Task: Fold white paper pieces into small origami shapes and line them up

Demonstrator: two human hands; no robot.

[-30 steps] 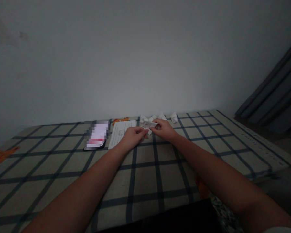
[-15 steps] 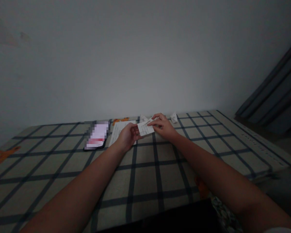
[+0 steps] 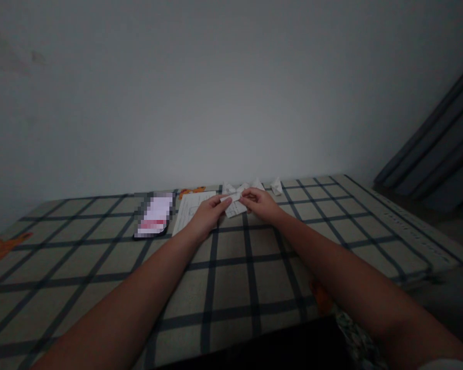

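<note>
Both my hands meet over the far middle of a checked tablecloth [image 3: 231, 277]. My left hand [image 3: 208, 215] and my right hand [image 3: 261, 204] each pinch an end of a small white slip of paper [image 3: 234, 203], partly folded, held just above the cloth. A white printed sheet [image 3: 193, 206] lies flat under and left of my left hand. Small folded white paper pieces [image 3: 277, 186] sit along the far edge behind my right hand.
A dark phone with a lit screen [image 3: 155, 215] lies left of the printed sheet. A plain grey wall [image 3: 216, 92] rises right behind the table. A dark curtain [image 3: 440, 154] hangs at the right. Orange prints [image 3: 3, 245] mark the cloth at the far left.
The slip was held flat, then lifted and opened out between my hands; now it is folded narrower and my fingertips have come closer together.
</note>
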